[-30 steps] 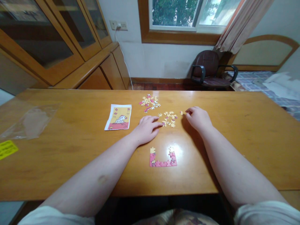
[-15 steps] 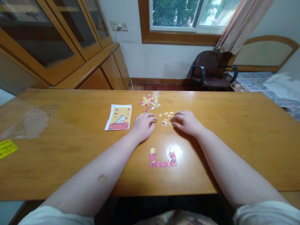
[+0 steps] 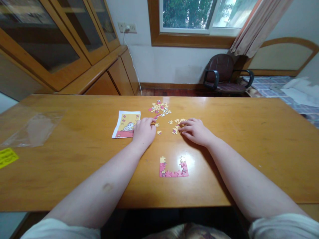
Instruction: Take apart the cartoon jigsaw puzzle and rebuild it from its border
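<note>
My left hand [image 3: 144, 132] rests over the right edge of the picture sheet [image 3: 129, 118], which shows a white cartoon animal on yellow and pink. Its fingers are loosely bent and apart, close to a couple of yellow jigsaw pieces [image 3: 159, 132]. On the other side, my right hand [image 3: 195, 132] lies with fingers spread, fingertips touching a small cluster of yellow jigsaw pieces [image 3: 177, 120]; some are hidden under them. Nearer to me sits a joined U-shaped puzzle border [image 3: 173, 174], pink along the bottom with yellow upper ends. Beyond the hands lies a pile of loose jigsaw pieces [image 3: 159, 108].
The wooden table [image 3: 239, 159] spans the view. A clear plastic bag [image 3: 35, 127] and a yellow label [image 3: 8, 157] lie at its left. Past the table are a glass-door cabinet [image 3: 74, 53] and an office chair [image 3: 221, 73].
My left hand has moved left onto the picture sheet, uncovering yellow pieces beside it. My right hand has shifted slightly left over its cluster of pieces.
</note>
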`<state>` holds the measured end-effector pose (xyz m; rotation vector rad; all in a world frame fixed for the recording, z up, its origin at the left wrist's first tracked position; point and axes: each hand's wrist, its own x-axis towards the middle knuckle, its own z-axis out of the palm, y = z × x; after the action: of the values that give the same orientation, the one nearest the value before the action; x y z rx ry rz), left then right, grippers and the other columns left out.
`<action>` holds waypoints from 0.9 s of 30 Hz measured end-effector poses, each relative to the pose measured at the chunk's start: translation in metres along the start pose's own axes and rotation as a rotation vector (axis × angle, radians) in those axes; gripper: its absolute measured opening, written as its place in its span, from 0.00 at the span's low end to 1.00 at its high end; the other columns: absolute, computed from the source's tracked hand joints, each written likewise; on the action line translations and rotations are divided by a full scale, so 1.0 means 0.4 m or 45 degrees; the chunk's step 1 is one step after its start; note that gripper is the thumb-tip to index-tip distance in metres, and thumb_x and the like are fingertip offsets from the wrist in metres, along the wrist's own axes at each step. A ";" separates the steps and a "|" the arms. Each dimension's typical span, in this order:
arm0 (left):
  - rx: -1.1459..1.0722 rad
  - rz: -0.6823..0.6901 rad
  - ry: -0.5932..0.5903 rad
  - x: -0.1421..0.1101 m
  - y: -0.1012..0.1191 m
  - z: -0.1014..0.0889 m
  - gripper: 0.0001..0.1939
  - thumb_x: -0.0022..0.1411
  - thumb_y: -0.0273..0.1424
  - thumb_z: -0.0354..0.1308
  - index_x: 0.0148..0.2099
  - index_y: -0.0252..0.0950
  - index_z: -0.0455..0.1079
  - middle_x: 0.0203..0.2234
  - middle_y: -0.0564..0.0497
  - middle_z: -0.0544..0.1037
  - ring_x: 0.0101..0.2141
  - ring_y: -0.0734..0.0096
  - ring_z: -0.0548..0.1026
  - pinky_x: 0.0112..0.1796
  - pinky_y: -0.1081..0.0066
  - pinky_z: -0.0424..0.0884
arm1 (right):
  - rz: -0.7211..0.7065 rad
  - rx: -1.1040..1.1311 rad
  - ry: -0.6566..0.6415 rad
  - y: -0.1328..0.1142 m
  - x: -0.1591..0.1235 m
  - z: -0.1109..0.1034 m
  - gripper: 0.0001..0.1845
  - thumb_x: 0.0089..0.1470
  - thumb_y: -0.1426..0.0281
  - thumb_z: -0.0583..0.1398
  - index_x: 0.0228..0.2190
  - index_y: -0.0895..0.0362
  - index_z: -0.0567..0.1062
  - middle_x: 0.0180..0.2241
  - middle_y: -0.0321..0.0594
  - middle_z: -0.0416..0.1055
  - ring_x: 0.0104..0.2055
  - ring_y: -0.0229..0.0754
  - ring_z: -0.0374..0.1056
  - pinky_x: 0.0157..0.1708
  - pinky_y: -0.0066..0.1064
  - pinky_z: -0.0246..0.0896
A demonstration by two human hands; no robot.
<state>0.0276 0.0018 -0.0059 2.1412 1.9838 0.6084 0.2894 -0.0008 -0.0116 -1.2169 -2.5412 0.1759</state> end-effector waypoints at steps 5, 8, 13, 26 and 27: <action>0.061 0.057 -0.071 -0.001 0.003 0.005 0.17 0.60 0.28 0.49 0.47 0.42 0.75 0.44 0.48 0.77 0.48 0.54 0.70 0.51 0.56 0.65 | 0.111 -0.067 0.044 0.022 -0.002 0.003 0.12 0.59 0.64 0.58 0.38 0.49 0.81 0.48 0.42 0.75 0.48 0.51 0.64 0.48 0.47 0.55; 0.085 0.044 -0.072 0.001 0.002 0.006 0.19 0.61 0.29 0.49 0.51 0.41 0.74 0.45 0.47 0.76 0.48 0.54 0.70 0.51 0.55 0.65 | 0.171 -0.101 0.061 0.026 -0.001 0.003 0.13 0.59 0.64 0.57 0.40 0.50 0.81 0.47 0.44 0.75 0.48 0.52 0.65 0.48 0.47 0.56; 0.106 0.018 -0.085 0.006 0.000 0.003 0.19 0.63 0.30 0.48 0.52 0.43 0.74 0.46 0.47 0.76 0.48 0.55 0.70 0.51 0.56 0.65 | 0.087 -0.099 -0.017 0.001 0.001 0.010 0.19 0.61 0.60 0.56 0.52 0.47 0.74 0.57 0.45 0.67 0.56 0.54 0.60 0.53 0.49 0.54; 0.143 0.069 -0.111 0.013 -0.013 0.010 0.16 0.64 0.32 0.50 0.49 0.45 0.76 0.42 0.45 0.77 0.45 0.52 0.71 0.46 0.54 0.67 | 0.213 -0.213 0.146 0.018 0.001 0.034 0.17 0.58 0.61 0.60 0.48 0.50 0.76 0.56 0.48 0.68 0.58 0.57 0.58 0.53 0.53 0.54; 0.146 0.071 -0.107 0.013 -0.014 0.012 0.16 0.64 0.32 0.51 0.49 0.45 0.76 0.42 0.45 0.77 0.45 0.52 0.71 0.46 0.54 0.67 | 0.202 -0.201 0.150 0.015 0.002 0.033 0.18 0.58 0.61 0.59 0.49 0.51 0.76 0.56 0.48 0.68 0.58 0.57 0.58 0.54 0.53 0.54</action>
<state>0.0245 0.0083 -0.0113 2.2549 1.9656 0.4149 0.2891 0.0038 -0.0252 -1.4442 -2.3946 -0.0606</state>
